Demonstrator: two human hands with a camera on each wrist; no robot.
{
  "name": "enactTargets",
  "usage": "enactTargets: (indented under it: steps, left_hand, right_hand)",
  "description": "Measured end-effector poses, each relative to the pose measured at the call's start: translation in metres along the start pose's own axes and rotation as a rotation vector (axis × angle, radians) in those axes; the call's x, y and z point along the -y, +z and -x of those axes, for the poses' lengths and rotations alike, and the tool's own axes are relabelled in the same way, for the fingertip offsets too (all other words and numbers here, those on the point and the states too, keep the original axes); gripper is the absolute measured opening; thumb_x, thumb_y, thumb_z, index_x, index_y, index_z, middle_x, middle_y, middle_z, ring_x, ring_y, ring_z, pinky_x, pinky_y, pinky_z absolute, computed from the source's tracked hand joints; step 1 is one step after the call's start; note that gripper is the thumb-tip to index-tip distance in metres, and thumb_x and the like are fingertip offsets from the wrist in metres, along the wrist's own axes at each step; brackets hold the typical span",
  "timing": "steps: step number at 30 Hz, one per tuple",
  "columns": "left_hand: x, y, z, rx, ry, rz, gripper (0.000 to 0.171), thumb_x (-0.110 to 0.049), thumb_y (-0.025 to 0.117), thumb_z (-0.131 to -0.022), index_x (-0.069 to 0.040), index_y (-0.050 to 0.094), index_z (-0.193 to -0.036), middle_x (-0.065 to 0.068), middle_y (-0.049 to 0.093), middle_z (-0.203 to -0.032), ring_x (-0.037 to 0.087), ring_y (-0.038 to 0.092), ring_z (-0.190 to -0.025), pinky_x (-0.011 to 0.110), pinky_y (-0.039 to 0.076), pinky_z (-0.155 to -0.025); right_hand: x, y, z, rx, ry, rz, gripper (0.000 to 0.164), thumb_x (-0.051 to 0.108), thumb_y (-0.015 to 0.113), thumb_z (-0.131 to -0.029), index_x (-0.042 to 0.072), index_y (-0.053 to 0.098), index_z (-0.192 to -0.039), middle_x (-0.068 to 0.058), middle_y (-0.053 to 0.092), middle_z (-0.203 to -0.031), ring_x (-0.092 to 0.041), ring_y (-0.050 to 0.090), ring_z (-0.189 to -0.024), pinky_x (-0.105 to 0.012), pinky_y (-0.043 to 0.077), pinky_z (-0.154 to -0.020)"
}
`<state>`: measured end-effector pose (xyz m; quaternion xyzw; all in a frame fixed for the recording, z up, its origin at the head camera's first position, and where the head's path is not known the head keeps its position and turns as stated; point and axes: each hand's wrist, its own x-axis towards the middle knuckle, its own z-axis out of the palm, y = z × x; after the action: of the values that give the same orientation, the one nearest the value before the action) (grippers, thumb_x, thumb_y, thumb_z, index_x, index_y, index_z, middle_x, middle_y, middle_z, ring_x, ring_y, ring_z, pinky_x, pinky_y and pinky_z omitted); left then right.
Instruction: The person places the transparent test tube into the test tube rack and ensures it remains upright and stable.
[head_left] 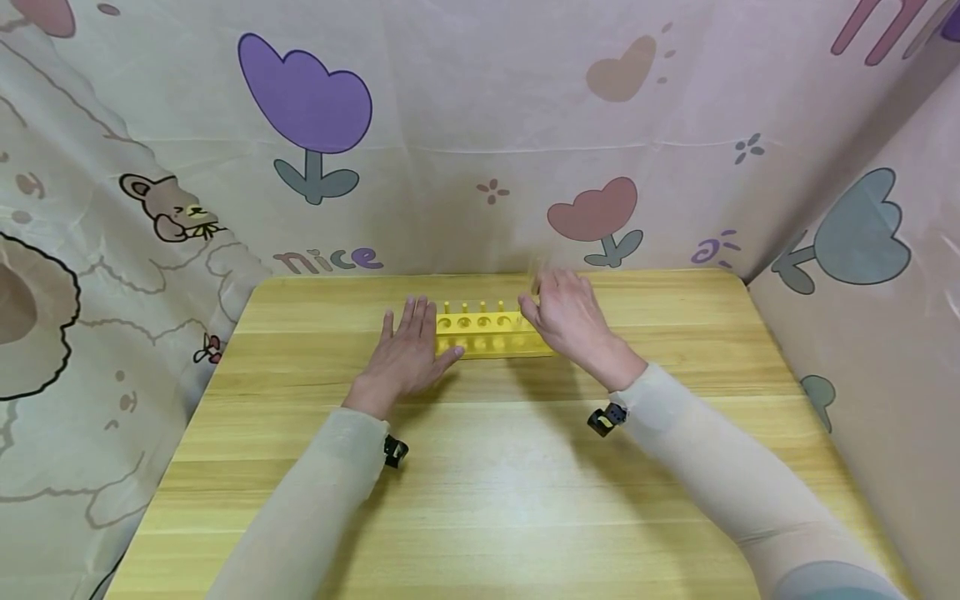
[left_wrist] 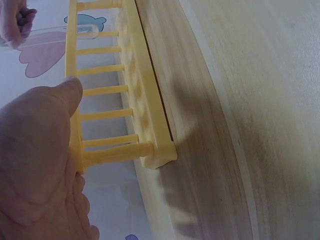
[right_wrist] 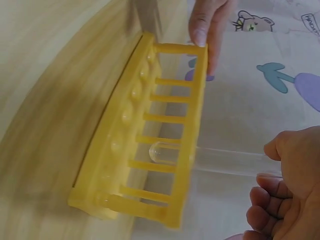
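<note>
A yellow test tube rack (head_left: 480, 322) stands on the table, with a row of round holes and a row of upright pegs behind them. My left hand (head_left: 405, 358) rests at its left end, fingers straight and thumb pressing on the upper bar; the left wrist view shows this thumb (left_wrist: 72, 95) close up. Over the rack's right part, my right hand (head_left: 573, 321) pinches a clear glass test tube (right_wrist: 225, 161) between thumb and fingers. The tube's rounded bottom shows below the rack's upper plate in the right wrist view, above the dimpled base.
The wooden table (head_left: 495, 492) reaches toward me in front of the rack. A printed curtain (head_left: 450, 100) hangs close behind it and along both sides. Each wrist carries a small black camera (head_left: 606, 418).
</note>
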<state>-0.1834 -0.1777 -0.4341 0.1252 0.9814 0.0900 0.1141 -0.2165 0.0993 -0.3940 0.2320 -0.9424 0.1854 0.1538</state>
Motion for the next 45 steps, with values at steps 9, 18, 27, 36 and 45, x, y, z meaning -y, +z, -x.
enactTargets:
  steps: [9, 18, 27, 36, 45]
  left_hand:
    - [-0.001, 0.0, 0.0, -0.01, 0.004, 0.01, 0.096, -0.066, 0.033, -0.108, -0.003, -0.01, -0.167, 0.016, -0.016, -0.175, 0.034, -0.014, -0.163, 0.059, -0.01, -0.13]
    - [-0.002, 0.0, 0.0, 0.003, -0.005, 0.019, 0.097, -0.067, 0.032, -0.108, -0.004, -0.012, -0.166, 0.014, -0.018, -0.174, 0.031, -0.017, -0.163, 0.058, -0.011, -0.131]
    - [0.0, 0.001, -0.001, 0.004, -0.008, 0.021, 0.097, -0.067, 0.033, -0.108, -0.004, -0.013, -0.166, 0.014, -0.019, -0.174, 0.031, -0.018, -0.162, 0.057, -0.012, -0.13]
    - [0.0, 0.001, -0.002, 0.013, -0.011, 0.023, 0.096, -0.066, 0.032, -0.108, -0.004, -0.013, -0.166, 0.014, -0.02, -0.174, 0.031, -0.017, -0.163, 0.057, -0.012, -0.13]
    - [0.0, 0.001, -0.004, 0.003, -0.025, 0.026, 0.096, -0.067, 0.031, -0.108, -0.004, -0.012, -0.167, 0.015, -0.018, -0.174, 0.033, -0.016, -0.163, 0.06, -0.013, -0.129]
  right_hand:
    - [-0.003, 0.016, 0.003, 0.071, 0.048, 0.003, 0.026, 0.028, 0.059, -0.104, 0.003, 0.057, -0.095, -0.011, 0.059, -0.087, -0.034, 0.054, -0.085, -0.048, 0.045, -0.08]
    - [-0.005, 0.025, 0.006, 0.152, 0.094, 0.007, 0.027, 0.032, 0.054, -0.107, 0.006, 0.055, -0.098, -0.009, 0.057, -0.089, -0.031, 0.052, -0.088, -0.043, 0.039, -0.081]
    - [-0.006, 0.029, 0.007, 0.129, 0.079, 0.03, 0.03, 0.033, 0.056, -0.107, 0.007, 0.054, -0.093, -0.009, 0.057, -0.087, -0.031, 0.052, -0.086, -0.043, 0.04, -0.08]
    - [-0.007, 0.03, 0.007, 0.111, 0.056, 0.053, 0.033, 0.035, 0.061, -0.107, 0.007, 0.055, -0.092, -0.009, 0.058, -0.087, -0.032, 0.055, -0.087, -0.043, 0.041, -0.08]
    - [-0.007, 0.03, 0.008, 0.078, 0.043, 0.08, 0.046, 0.046, 0.067, -0.103, 0.0, 0.064, -0.107, -0.013, 0.065, -0.095, -0.035, 0.06, -0.094, -0.046, 0.045, -0.081]
